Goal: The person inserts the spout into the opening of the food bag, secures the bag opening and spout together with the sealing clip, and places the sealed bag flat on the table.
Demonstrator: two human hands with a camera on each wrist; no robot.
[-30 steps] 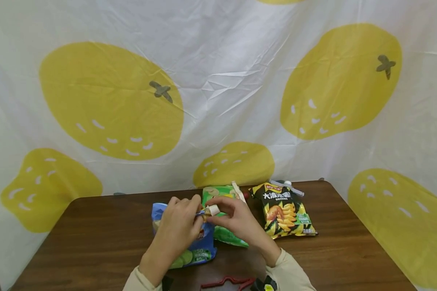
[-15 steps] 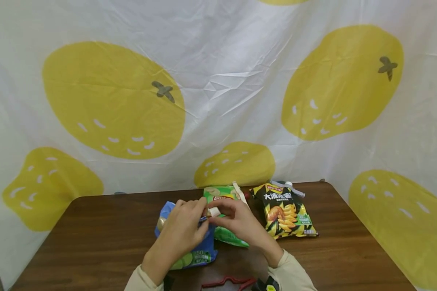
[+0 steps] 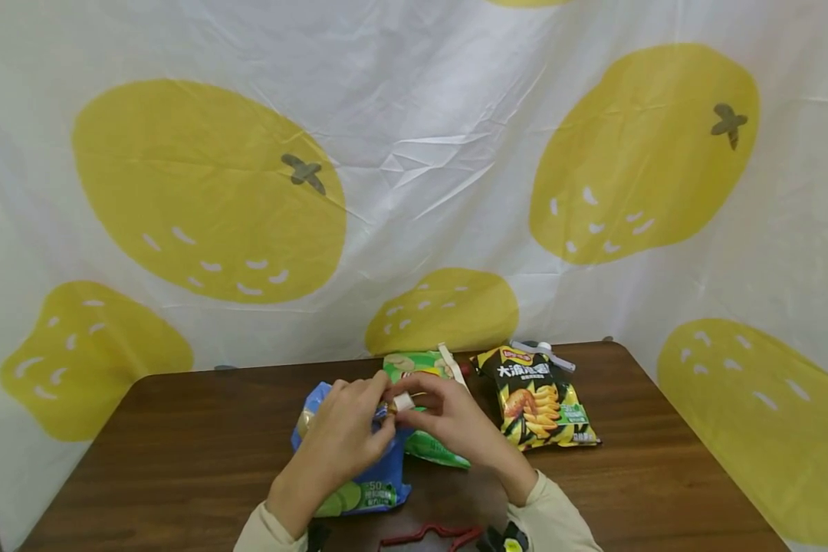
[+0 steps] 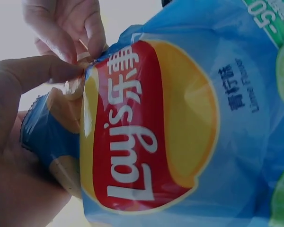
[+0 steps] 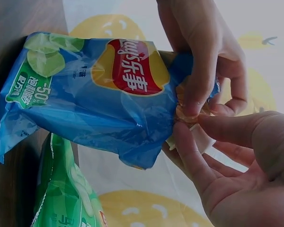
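Note:
A blue bag of lime chips [image 3: 359, 471] stands up from the table, its top gathered into a narrow neck. My left hand [image 3: 341, 429] grips that neck; the folded blue and tan top edge shows beyond its fingers in the left wrist view. Facing it, my right hand [image 3: 448, 418] pinches a small white piece [image 5: 202, 138] against the neck with thumb and index finger. Fingers cover much of this piece, so its kind cannot be told. In the right wrist view the fingertips of both hands nearly meet at the tan part of the bag.
Behind the hands lies a green chip bag [image 3: 435, 448] with a cream strip [image 3: 451, 363] at its top. Right of it is a black chip bag [image 3: 541, 402] with a grey strip [image 3: 559, 360] near its top. A red outlined object [image 3: 431, 534] lies at the near table [image 3: 179, 452] area.
My left hand and the top of the blue chip bag have shifted slightly to the right, closer to the right hand. The right hand has stayed nearly in place at the white piece.

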